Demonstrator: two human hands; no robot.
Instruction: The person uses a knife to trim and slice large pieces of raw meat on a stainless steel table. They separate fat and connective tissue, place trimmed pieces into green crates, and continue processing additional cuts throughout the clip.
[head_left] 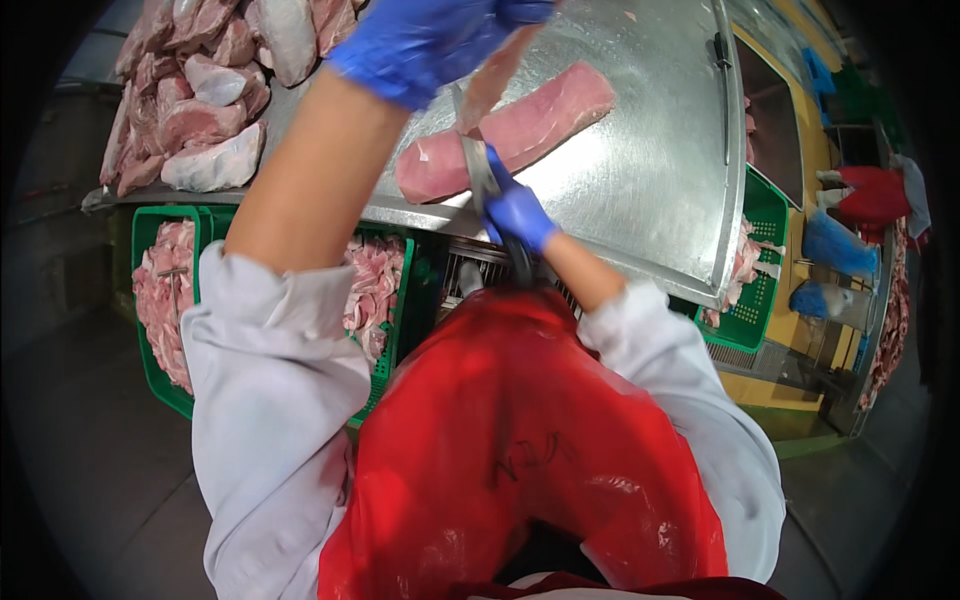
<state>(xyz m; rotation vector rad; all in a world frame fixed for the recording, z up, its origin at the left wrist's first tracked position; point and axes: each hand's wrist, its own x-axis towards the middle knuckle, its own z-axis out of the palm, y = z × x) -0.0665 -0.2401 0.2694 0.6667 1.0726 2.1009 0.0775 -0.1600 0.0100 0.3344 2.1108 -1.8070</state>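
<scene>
Head view: the upper edge cuts the raised left hand, so I cannot tell its grip near the meat strip. Lower, the right hand holds a knife across pink meat on the metal table.

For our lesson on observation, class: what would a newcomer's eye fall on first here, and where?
Probably the red apron, filling the lower middle. Above it, a pink meat slab lies on the steel table, the right hand holding a knife across it. At the picture's upper left sits a heap of raw meat.
</scene>
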